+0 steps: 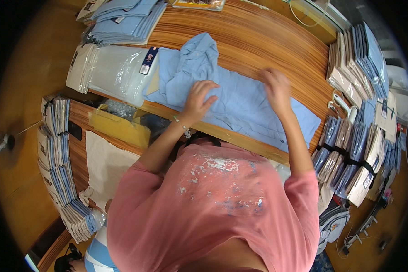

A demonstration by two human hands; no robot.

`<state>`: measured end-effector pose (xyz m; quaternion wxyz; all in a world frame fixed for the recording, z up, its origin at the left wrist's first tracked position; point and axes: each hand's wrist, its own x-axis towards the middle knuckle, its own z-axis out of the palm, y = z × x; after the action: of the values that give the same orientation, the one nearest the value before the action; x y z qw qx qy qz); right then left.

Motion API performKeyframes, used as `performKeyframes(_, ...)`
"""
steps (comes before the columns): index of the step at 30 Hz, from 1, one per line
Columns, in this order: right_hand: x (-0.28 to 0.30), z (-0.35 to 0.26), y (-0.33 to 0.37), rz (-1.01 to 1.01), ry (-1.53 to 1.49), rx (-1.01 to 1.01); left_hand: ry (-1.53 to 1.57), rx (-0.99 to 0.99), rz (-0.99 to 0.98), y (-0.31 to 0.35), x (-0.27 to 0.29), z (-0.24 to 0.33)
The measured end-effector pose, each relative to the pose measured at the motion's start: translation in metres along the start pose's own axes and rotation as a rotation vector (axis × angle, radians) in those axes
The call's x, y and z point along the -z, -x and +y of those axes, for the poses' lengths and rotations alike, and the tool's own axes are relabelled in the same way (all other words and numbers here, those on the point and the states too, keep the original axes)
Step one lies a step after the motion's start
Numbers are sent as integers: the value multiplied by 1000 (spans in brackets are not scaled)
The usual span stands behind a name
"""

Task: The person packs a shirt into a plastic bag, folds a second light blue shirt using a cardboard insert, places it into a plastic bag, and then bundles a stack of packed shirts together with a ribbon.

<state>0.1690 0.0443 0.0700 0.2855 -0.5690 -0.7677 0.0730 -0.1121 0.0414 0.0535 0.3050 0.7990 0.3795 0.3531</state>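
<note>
A light blue garment point(245, 97) lies stretched lengthwise along the front of the wooden table. Its left part is bunched into a loose crumpled heap point(199, 52). My left hand point(198, 100) rests on the cloth just below that heap, thumb apart from the curved fingers and nothing held. My right hand point(276, 88) is at the far edge of the cloth, slightly blurred, its fingers loosely extended. Whether its fingertips touch the garment I cannot tell. Left of the garment, clear plastic bags point(120, 70) lie in a pile, with a dark label point(148, 60) on their right edge.
Folded blue garments point(127, 27) are stacked at the back left. Packed garments stand at the right point(356, 63), below them strapped bundles point(344, 158) and white-handled scissors point(342, 106). Another table at the left holds rows of folded packs point(59, 167) and beige cloth point(106, 158). A person point(97, 249) is at lower left.
</note>
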Motion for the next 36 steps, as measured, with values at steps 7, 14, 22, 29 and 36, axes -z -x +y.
performKeyframes(7,-135,-9,-171,-156,635,438,249,240,147,-20,69,-37)
performKeyframes(14,-6,-117,-164,-695,-252,334,324,232,167,-85,97,-109)
performKeyframes(22,88,-187,-101,-574,-749,25,715,691,-1693,-120,5,-94)
performKeyframes(29,130,-53,35,-182,-632,-652,144,663,-1205,-104,70,-131)
performKeyframes(36,43,13,124,79,-607,-929,-373,56,-736,-90,101,-126)
